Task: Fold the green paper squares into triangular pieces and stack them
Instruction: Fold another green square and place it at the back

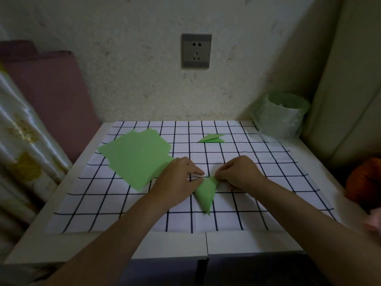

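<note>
Folding under way near the table's front centre: left hand (179,182) and right hand (239,174) both pinch the green piece (206,193), already triangular; judged next, crease flat, then carry to the finished triangles (212,138) beyond, unfolded squares (134,155) waiting left.

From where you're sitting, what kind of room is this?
Likely a home, maybe a bedroom corner: a small white table with a checked cloth, a wall socket, and what looks like bedding at the left.
</note>
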Demonstrator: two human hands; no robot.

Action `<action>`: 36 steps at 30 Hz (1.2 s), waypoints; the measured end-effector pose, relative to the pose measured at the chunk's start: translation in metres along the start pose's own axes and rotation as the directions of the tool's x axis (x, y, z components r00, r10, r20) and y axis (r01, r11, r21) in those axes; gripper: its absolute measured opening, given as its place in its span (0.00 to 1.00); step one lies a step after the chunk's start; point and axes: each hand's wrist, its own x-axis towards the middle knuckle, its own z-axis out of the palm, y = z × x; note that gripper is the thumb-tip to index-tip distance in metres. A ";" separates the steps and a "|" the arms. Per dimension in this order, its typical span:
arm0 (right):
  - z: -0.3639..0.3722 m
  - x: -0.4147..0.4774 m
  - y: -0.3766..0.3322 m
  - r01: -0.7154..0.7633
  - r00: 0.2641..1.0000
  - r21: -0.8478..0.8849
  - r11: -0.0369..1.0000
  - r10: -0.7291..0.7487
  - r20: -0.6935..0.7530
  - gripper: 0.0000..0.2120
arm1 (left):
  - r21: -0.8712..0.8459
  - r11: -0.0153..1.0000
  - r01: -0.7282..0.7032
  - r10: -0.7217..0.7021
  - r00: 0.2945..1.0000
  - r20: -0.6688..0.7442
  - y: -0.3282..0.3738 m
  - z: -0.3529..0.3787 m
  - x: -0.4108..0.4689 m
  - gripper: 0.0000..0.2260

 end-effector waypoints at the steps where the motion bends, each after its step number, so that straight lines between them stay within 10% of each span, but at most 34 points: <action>1: 0.001 0.001 0.000 0.015 1.000 -0.034 0.999 -0.015 -0.007 0.02 | -0.003 0.998 -0.058 0.058 0.998 0.014 -0.001 -0.001 0.000 0.05; 14: 0.008 -0.009 0.004 0.168 0.966 -0.426 0.889 -0.235 -0.109 0.11 | 0.119 0.967 -0.226 0.191 0.948 0.255 0.005 -0.014 -0.024 0.16; 18: 0.011 -0.016 0.015 0.450 0.749 -0.640 0.623 -0.654 -0.110 0.15 | 0.129 0.964 -0.234 0.195 0.946 0.257 0.004 -0.014 -0.028 0.19; 22: 0.018 -0.025 0.022 0.665 0.581 -0.669 0.330 -0.792 0.186 0.13 | 0.147 0.953 -0.265 0.218 0.936 0.275 0.004 -0.014 -0.031 0.18; 36: 0.021 -0.028 0.033 0.687 0.674 -0.531 0.496 -0.708 0.211 0.22 | 0.329 0.874 -0.358 0.157 0.848 0.506 -0.003 -0.022 -0.061 0.30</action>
